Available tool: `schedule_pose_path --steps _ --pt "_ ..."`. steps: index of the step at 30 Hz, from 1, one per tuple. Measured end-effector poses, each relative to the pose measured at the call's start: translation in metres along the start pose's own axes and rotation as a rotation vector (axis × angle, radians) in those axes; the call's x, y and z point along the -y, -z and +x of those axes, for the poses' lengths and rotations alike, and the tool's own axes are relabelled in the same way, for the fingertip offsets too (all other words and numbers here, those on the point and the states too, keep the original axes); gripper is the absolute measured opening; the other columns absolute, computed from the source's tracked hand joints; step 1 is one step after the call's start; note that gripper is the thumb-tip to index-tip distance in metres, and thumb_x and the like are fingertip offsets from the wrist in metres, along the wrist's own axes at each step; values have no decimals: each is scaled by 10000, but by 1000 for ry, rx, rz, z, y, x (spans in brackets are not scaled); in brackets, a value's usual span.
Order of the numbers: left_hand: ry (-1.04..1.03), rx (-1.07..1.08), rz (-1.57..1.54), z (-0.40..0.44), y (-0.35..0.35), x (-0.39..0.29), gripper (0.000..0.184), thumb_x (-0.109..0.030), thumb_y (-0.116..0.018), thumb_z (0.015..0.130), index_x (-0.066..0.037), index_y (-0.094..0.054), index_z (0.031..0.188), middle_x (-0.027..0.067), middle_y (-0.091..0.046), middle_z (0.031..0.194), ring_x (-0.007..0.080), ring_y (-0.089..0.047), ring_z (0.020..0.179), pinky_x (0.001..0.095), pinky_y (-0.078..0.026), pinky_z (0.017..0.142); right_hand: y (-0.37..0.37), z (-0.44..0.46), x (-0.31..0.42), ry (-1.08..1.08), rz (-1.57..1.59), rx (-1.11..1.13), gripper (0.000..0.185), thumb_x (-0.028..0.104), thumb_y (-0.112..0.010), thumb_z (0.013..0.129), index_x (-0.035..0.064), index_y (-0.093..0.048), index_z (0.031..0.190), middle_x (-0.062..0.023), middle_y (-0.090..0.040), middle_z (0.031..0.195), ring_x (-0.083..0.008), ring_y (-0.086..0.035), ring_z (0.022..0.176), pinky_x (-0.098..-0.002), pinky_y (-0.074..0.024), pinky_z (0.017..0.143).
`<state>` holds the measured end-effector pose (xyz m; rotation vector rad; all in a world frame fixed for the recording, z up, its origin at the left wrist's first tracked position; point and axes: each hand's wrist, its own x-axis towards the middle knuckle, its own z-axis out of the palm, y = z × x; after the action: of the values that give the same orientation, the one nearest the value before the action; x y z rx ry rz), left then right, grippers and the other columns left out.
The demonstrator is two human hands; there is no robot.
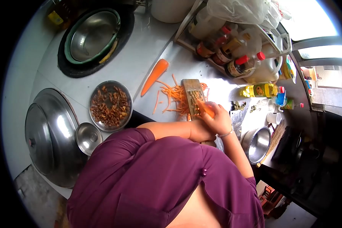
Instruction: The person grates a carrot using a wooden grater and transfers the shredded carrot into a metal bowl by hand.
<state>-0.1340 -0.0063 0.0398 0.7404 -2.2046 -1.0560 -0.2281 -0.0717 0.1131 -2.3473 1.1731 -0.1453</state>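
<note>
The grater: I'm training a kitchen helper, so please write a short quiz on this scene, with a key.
1. Which hand grips the carrot piece at the grater?
2. True or false: the larger carrot lies across the grater.
3. Where are the orange shreds? A) green basin B) counter around the grater C) white mug

Key: 1. The right hand. 2. False; the larger carrot lies apart from it. 3. B.

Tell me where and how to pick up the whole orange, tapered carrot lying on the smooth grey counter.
I'd grip the orange, tapered carrot around its thick far half, coming from above and slightly left, thumb and fingers across its width. It lies flat, narrowing toward the person, so the tip likely offers less hold; thin orange shreds lie to its right.
</note>
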Motion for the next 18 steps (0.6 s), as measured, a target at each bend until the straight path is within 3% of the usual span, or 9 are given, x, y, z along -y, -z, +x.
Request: schedule_pose_path --steps 3,6,7,9,11,13,14,15,18 --pt "-87 -172 -12 5 -34 19 179 -152 -574 813 -33 -702 849 147 -675 846 288 -649 830 393 -502 774 -17 1 1 24 -137 -5 338 237 -667 743 129 -645 1063 -184 -606 811 -370 -617 766 -442 -519 728" --pt "-113 138 263 -1 -10 10 211 -190 -558 845 -74 -703 945 118 -680 972 294 -661 895 428 -519 821 -43 38 -6 -36 -194 -103 298 235 -668 751 111 -629 1019 -210 -612 884 -387 -616 844 -452 -519 762" --pt "-111 139 265 -1 -10 12 211 -190 -558 845 -74 -703 945 118 -680 972 294 -661 895 428 -519 821 -49 55 -5 -31 -231 -106 286 238 -662 758 102 -626 1007 -216 -615 896 -393 -617 859 -452 -520 774" --pt "-211 -90 204 -3 -16 14 222 -204 -539 857 -87 -703 952 114 -677 996 298 -652 964 425 -524 831 -60 93 -11 -91 -286 -43 280 261 -633 786 86 -621 1004 -235 -626 935 -407 -620 893 -454 -524 802" --pt "-102 -30 101 2 -11 -3 225 -214 -533 854 -85 -701 929 119 -675 988 291 -634 1019 408 -520 840 -72 126 -25 -112 -340 -50 305 286 -614 797 76 -618 1018 -246 -632 960 -405 -620 886 -453 -521 812" --pt "-40 112 206 1 -9 -2 217 -221 -534 849 -85 -692 908 120 -671 979 288 -624 1014 398 -509 860 -73 137 -38 -26 -277 -71 335 302 -606 801 71 -621 1044 -253 -638 1005 -402 -625 899 -445 -518 830" --pt "-220 15 302 -3 -11 7 198 -229 -540 843 -80 -669 864 110 -656 920 296 -619 956 402 -512 836 -69 133 -42 -203 -165 -111 342 307 -602 804 72 -636 1050 -231 -661 967 -395 -633 925 -441 -512 847" --pt "-271 -100 295 -10 -12 13 181 -230 -541 843 -82 -642 822 88 -635 856 292 -608 923 403 -513 823 -64 127 -51 -210 -42 -119 350 316 -600 809 74 -654 1056 -219 -669 959 -389 -636 955 -425 -513 853" --pt "-246 -121 264 -11 -10 14 170 -227 -545 838 -82 -624 799 67 -617 827 281 -599 925 399 -512 814 -8 76 -12 -302 104 13 372 364 -675 812 39 -675 994 -222 -684 969 -331 -675 903 -402 -522 781"
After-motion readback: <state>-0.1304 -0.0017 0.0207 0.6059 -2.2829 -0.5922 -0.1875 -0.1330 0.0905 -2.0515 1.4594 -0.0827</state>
